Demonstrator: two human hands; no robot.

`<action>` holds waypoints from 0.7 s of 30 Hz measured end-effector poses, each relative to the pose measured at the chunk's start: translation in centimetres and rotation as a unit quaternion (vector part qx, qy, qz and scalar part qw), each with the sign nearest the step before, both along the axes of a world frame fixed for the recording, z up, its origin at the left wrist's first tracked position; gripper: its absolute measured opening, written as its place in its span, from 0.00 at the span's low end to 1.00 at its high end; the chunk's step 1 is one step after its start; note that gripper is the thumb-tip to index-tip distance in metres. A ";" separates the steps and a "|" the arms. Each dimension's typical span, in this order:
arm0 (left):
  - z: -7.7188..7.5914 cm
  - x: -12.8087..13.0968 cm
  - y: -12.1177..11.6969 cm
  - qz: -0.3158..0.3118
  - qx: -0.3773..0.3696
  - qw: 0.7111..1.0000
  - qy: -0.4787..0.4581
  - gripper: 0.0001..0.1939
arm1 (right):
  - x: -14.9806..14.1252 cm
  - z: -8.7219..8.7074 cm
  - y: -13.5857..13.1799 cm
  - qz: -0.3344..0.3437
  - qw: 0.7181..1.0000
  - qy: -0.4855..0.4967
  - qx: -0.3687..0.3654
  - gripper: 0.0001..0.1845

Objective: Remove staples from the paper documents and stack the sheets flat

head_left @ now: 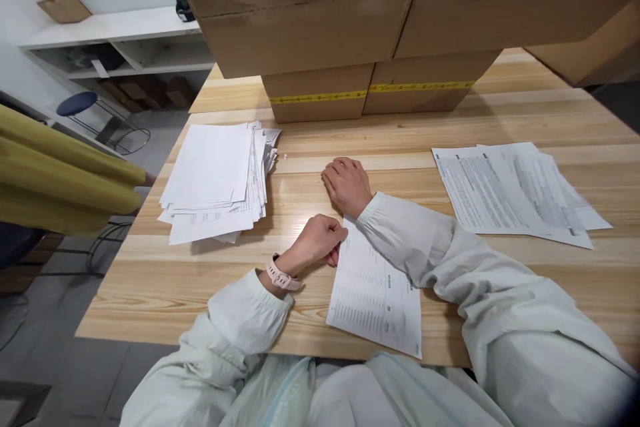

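A printed sheet of paper lies at the front of the table, partly hidden beneath my right forearm. My left hand, with a pink watch band on its wrist, is closed in a pinch at the sheet's left edge near its upper corner. Just beyond the sheet's top end, my right hand rests palm down on the wood, fingers slightly bent and nothing visible in them. To the left stands a thick, uneven stack of papers. Several printed sheets lie overlapping on the right.
Large cardboard boxes are stacked at the back of the wooden table, the upper ones overhanging toward me. A blue stool, a white shelf and a person's yellow garment are on the left.
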State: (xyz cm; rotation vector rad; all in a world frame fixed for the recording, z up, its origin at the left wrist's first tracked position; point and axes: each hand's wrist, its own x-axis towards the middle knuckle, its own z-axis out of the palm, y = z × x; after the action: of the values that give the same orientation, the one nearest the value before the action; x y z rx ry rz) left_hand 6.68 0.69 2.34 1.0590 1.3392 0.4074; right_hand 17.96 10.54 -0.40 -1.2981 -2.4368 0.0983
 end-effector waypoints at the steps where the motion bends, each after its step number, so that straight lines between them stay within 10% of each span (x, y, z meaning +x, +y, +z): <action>1: 0.1 0.0 0.0 0.000 -0.001 1.000 0.002 0.16 | 0.0 0.0 0.0 0.006 1.000 0.000 0.006 0.19; 15: -0.7 0.0 -0.1 -0.002 0.010 1.000 -0.007 0.15 | -0.1 1.6 0.0 0.003 1.000 0.005 -0.009 0.22; 21: 0.1 0.2 -2.9 -0.028 0.038 0.998 -0.044 0.15 | 6.3 5.5 -3.5 -0.025 0.988 0.155 0.016 0.21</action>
State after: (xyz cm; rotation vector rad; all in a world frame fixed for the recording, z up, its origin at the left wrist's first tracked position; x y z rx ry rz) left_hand 6.84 -2.22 2.40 1.1262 1.2208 0.4601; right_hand 24.22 7.04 5.07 -1.2281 -2.1338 0.2271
